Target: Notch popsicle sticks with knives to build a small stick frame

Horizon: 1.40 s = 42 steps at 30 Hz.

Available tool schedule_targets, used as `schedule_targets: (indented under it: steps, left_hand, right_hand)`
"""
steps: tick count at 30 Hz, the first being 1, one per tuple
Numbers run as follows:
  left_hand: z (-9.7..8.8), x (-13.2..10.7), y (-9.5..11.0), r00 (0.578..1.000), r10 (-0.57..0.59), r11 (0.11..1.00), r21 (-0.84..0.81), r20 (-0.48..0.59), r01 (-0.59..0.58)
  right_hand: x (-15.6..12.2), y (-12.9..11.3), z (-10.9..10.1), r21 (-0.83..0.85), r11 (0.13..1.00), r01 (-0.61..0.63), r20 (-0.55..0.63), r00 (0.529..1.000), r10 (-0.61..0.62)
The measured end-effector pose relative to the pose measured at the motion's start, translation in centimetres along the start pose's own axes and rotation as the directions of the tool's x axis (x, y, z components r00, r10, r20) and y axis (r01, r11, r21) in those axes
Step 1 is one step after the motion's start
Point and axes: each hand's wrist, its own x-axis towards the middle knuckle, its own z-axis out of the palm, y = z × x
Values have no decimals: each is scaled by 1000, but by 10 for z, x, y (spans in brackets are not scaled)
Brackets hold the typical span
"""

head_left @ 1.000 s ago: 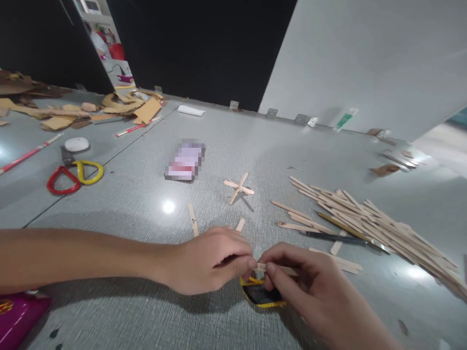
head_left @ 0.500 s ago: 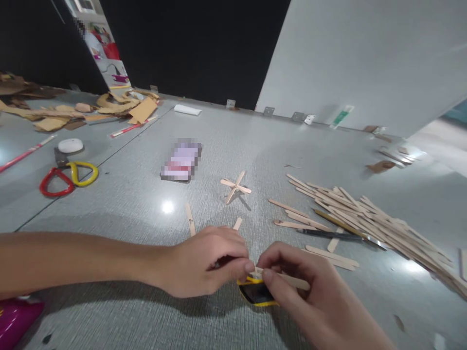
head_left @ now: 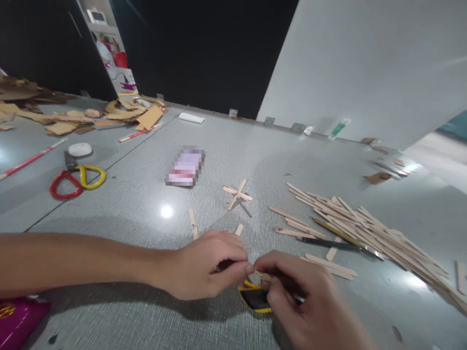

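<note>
My left hand and my right hand meet low over the grey table, fingertips pinched together on a small wooden craft stick. Just beneath them lies a black object with a yellow rim. Short stick pieces lie just beyond my left hand. A small cross of glued sticks stands further back. A big heap of craft sticks spreads to the right, with a dark pen-like tool at its near edge.
Red and yellow scissors and a white oval object lie at the left. A blurred packet sits mid-table. Cardboard scraps pile at the far left. A magenta object is at the bottom left corner.
Both hands stay pinched on the stick; my right hand's fingers have curled in and covered more of it. The view has shifted slightly.
</note>
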Motion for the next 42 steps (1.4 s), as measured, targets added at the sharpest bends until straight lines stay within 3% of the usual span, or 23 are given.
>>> schedule_targets:
  steps: [14, 21, 27, 32, 35, 37, 42]
  left_hand:
    - [2, -1, -2, 999, 18, 1000, -7, 33, -18]
    - [0, -1, -1, 999, 11, 1000, 28, 45, -12]
    - [1, -1, -1, 999, 37, 998, 49, 41, -39]
    - [1, -2, 0, 999, 39, 998, 45, 34, -40]
    - [0, -3, 0, 1000, -21, 999, 32, -16, 22]
    - [0, -3, 0, 993, -84, 996, 15, -79, 86]
    - [1, -4, -1, 962, -205, 979, -32, -177, 203]
  right_hand:
    - [4, -2, 2, 218, 965, -144, 122, 985, 120]
    - [1, -3, 0, 117, 991, -60, 33, 998, 56]
    - [1, -3, 0, 123, 991, -50, 57, 997, 44]
    - [2, -5, 0, 19, 999, -27, 17, 999, 27]
    - [1, -2, -10, -37, 999, 1, -54, 999, -3]
    - [-3, 7, -19, -177, 982, 62, -109, 991, -82]
    - [-35, 62, -33, -564, 763, 316, 74, 940, -334]
